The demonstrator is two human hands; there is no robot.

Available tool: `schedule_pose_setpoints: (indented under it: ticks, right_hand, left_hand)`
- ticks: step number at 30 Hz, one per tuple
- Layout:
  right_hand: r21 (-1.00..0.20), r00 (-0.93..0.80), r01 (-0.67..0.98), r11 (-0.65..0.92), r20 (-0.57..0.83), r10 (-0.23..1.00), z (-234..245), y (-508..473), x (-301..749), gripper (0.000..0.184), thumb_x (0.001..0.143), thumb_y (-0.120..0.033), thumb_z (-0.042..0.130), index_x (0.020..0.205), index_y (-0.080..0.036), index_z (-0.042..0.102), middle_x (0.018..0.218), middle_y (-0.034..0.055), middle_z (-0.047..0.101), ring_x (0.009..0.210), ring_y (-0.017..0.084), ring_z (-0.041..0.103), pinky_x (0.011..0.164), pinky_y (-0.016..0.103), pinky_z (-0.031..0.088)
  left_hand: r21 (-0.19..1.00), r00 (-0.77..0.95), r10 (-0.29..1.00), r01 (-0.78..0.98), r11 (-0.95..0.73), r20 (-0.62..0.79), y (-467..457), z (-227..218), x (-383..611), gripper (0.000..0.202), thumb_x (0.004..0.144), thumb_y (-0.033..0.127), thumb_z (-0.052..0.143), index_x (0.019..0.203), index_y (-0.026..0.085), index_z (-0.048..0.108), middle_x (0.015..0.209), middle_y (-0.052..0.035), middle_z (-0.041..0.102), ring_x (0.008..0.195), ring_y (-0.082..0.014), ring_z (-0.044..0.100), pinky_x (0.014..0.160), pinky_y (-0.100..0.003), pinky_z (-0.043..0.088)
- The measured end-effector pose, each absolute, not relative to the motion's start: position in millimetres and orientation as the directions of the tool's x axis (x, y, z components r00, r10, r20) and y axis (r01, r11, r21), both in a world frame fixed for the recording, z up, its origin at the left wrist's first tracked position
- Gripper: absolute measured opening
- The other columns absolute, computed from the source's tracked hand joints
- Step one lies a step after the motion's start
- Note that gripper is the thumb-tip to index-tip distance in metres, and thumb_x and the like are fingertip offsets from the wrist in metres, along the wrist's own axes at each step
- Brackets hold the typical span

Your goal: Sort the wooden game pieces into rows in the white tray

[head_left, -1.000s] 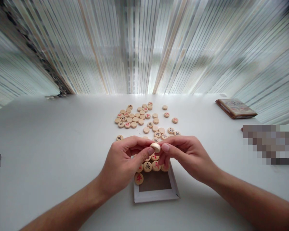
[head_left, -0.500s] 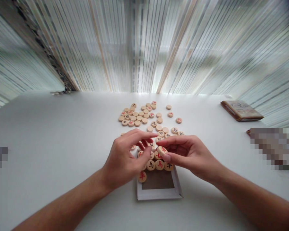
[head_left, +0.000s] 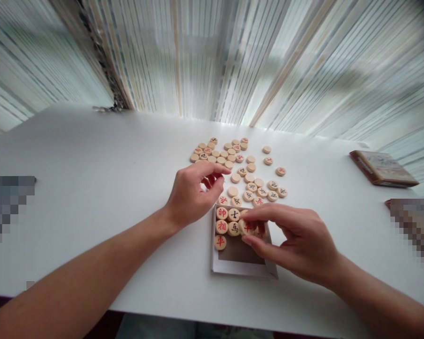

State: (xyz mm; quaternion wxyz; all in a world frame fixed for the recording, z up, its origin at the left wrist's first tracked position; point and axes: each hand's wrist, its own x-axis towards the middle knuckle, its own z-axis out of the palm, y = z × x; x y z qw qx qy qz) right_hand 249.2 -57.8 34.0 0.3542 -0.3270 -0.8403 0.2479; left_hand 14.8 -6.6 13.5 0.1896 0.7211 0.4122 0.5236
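Note:
A wooden Chinese chess piece with a red character (head_left: 247,228) is pinched between the thumb and fingers of my right hand (head_left: 297,240), over the shallow white box (head_left: 240,268). In the box, round pieces lie in rows along the far and left sides. Among them are a red-marked piece (head_left: 222,213), a black-marked piece (head_left: 234,215) and, alone in the front row, another red-marked piece (head_left: 220,242). My right fingers hide the pieces at the box's right. Beyond the box's far left corner, my left hand (head_left: 194,193) hovers open, thumb and index finger apart with nothing visible between them.
Many loose chess pieces (head_left: 249,178) are scattered on the white table (head_left: 102,188) beyond the box, some face down. A flat brown box (head_left: 383,168) lies at the right, with a blurred-out object (head_left: 415,226) nearer me. A string curtain (head_left: 198,61) hangs behind the table.
My right hand has brought the red-marked piece down over the box. My left hand has moved away from the box toward the loose pieces. The view has tilted and shifted.

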Motion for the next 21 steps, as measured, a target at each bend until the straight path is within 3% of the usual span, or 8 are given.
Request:
schedule_pose_setpoints:
  ticks: [8, 21]
  right_hand:
    - [-0.503, -0.677, 0.289, 0.815, 0.494, 0.545, 33.9, -68.3, 229.7, 0.012, 0.094, -0.012, 0.075, 0.105, -0.014, 0.072, 0.093, 0.0093, 0.075, 0.083, 0.02, 0.067, 0.076, 0.032, 0.059]
    - [-0.416, -0.73, 0.327, 0.848, 0.459, 0.507, 17.1, -72.8, 223.7, 0.014, 0.098, -0.015, 0.074, 0.112, -0.013, 0.074, 0.097, 0.011, 0.076, 0.087, 0.025, 0.064, 0.08, 0.04, 0.057]
  left_hand:
    - [0.68, 0.142, 0.766, 0.38, -0.627, 0.627, -7.2, 11.0, 16.5, 0.021, 0.089, 0.005, 0.066, 0.1, 0.016, 0.081, 0.088, -0.003, 0.08, 0.071, -0.0132, 0.07, 0.067, -0.026, 0.058]
    - [0.688, 0.143, 0.774, 0.38, -0.618, 0.616, -9.2, 12.6, 17.4, 0.021, 0.09, 0.006, 0.064, 0.098, 0.016, 0.081, 0.087, -0.0036, 0.079, 0.071, -0.0136, 0.069, 0.069, -0.026, 0.058]
